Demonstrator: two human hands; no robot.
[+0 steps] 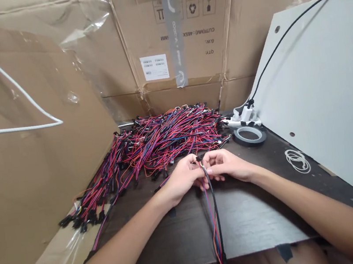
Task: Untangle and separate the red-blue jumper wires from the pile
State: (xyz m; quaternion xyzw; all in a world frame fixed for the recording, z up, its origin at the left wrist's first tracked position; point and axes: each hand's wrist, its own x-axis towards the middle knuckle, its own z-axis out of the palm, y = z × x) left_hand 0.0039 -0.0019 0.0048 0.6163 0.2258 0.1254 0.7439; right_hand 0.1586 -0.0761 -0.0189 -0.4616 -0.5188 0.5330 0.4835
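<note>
Pinching together, our left hand [184, 177] and right hand [229, 166] grip the wires [216, 208] near their black plug [198, 159], over the table [261, 221]. We think the wires are light and bendy but could snap, so we should hold the hard plug, not tug.

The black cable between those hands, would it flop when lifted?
Likely bendy, a bit springy: the black cable runs in a smooth curve. It's probably light, because it looks slender. It might slide if released, since it passes the table edge.
</note>
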